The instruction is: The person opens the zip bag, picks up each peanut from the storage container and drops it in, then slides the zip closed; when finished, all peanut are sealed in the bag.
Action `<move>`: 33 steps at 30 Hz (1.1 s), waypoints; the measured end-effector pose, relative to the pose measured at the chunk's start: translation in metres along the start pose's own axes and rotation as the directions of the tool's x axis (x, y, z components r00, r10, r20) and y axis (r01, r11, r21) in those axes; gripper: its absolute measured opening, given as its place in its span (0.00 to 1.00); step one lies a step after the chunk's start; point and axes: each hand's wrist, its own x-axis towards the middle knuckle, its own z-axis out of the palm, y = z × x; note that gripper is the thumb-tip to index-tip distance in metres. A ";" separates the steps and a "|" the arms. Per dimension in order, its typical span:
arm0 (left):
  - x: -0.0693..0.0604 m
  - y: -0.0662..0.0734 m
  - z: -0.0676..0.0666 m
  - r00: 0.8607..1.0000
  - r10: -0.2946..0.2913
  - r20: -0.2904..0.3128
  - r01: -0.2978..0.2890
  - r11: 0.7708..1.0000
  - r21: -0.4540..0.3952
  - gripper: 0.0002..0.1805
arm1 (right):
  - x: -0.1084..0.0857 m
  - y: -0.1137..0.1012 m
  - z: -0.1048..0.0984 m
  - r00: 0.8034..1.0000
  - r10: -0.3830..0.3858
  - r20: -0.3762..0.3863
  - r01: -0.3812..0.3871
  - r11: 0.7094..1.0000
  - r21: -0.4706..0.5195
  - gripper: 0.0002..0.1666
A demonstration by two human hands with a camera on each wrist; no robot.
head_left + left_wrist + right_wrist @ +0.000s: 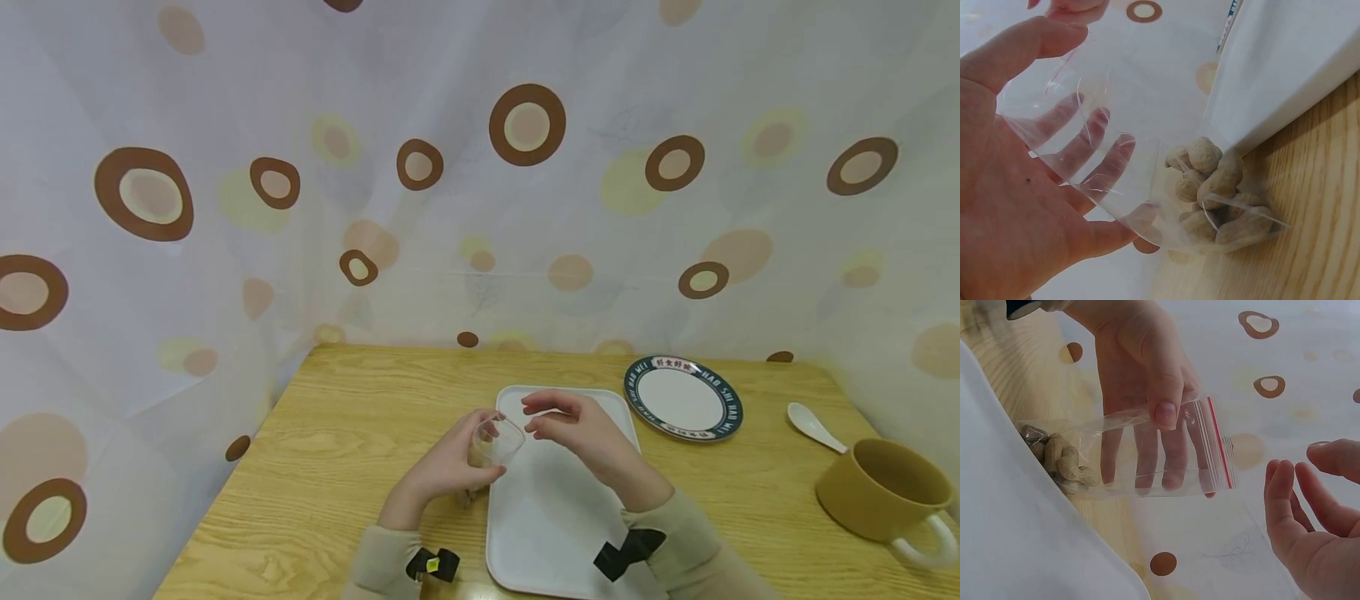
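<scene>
My left hand (453,462) holds a clear zip-lock bag (1132,465), thumb on the near side and fingers spread behind it. Red-striped at its mouth, the bag points toward my right hand (592,442). Several unshelled peanuts (1222,194) lie in its bottom end, low beside the edge of a white tray (555,525). The right hand hovers over the tray with fingers loosely bent. In the right wrist view it is a short way off the bag's mouth, with nothing between thumb and fingers.
Right of the tray's far end lies a white plate (682,398) with a dark lettered rim. A white spoon (813,427) and a tan mug (862,500) with a white handle are farther right on the wooden table (337,417). A patterned curtain (465,217) hangs behind.
</scene>
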 end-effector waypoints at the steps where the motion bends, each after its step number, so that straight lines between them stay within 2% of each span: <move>1: 0.000 0.000 0.000 1.000 0.001 -0.001 -0.001 1.000 -0.001 0.37 | 0.000 0.000 0.000 1.000 -0.002 -0.001 0.002 1.000 0.002 0.24; 17: 0.004 -0.001 0.003 0.999 0.023 -0.044 -0.022 0.999 0.026 0.39 | -0.006 0.014 -0.003 1.000 0.009 0.010 -0.009 1.000 0.009 0.24; 25: 0.007 0.001 0.006 0.998 0.044 -0.040 -0.042 0.998 0.048 0.38 | -0.009 0.015 -0.003 1.000 -0.004 0.009 0.004 0.999 0.039 0.27; 33: 0.007 0.003 0.009 0.998 0.031 -0.056 -0.028 0.999 0.044 0.38 | -0.010 0.016 -0.002 1.000 -0.010 0.023 0.009 0.999 0.035 0.25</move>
